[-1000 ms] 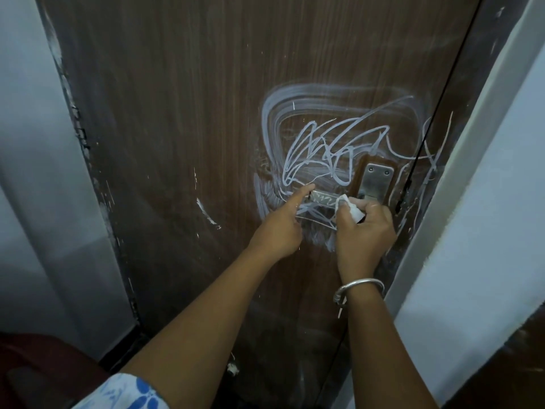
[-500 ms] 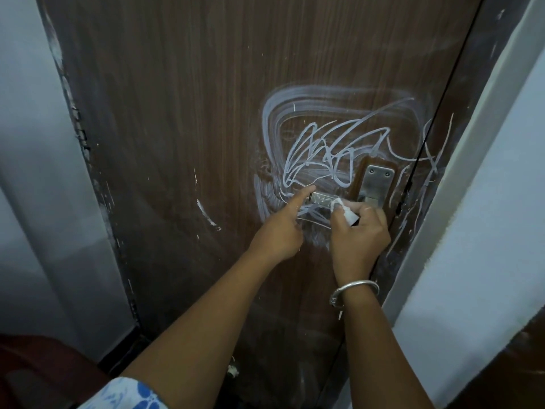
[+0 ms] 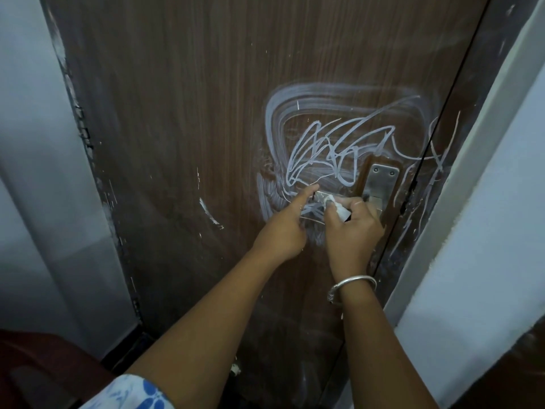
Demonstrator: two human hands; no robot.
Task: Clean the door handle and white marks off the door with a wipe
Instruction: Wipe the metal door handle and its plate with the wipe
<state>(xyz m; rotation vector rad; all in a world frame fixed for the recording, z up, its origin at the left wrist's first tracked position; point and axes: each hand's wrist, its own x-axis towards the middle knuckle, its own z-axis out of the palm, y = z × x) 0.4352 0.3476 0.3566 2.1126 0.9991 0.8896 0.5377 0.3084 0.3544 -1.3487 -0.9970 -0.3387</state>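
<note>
The brown wooden door (image 3: 177, 113) is standing shut, and its metal door handle (image 3: 320, 197) is sitting near the door's right edge, roughly at mid-height in the view. The handle lever is pointing left from a steel backplate (image 3: 380, 184).

The white marks (image 3: 324, 149) are covering the area above and left of the handle: a tangle of thin scribbled lines inside a broad smeared band. Further thin lines are crossing the right edge onto the door frame (image 3: 436, 160). A short separate streak (image 3: 209, 215) is showing farther left on the panel.

The left hand (image 3: 283, 234) is touching the free end of the lever with a straight index finger; its other fingers are curling in and its grip is holding nothing.

The right hand (image 3: 354, 228) is closing its grip around a folded white wipe (image 3: 339, 209), pinching it between thumb and fingers and pressing it against the lever just beside the left fingertip. A silver bracelet (image 3: 351, 283) is circling the right wrist.
</note>
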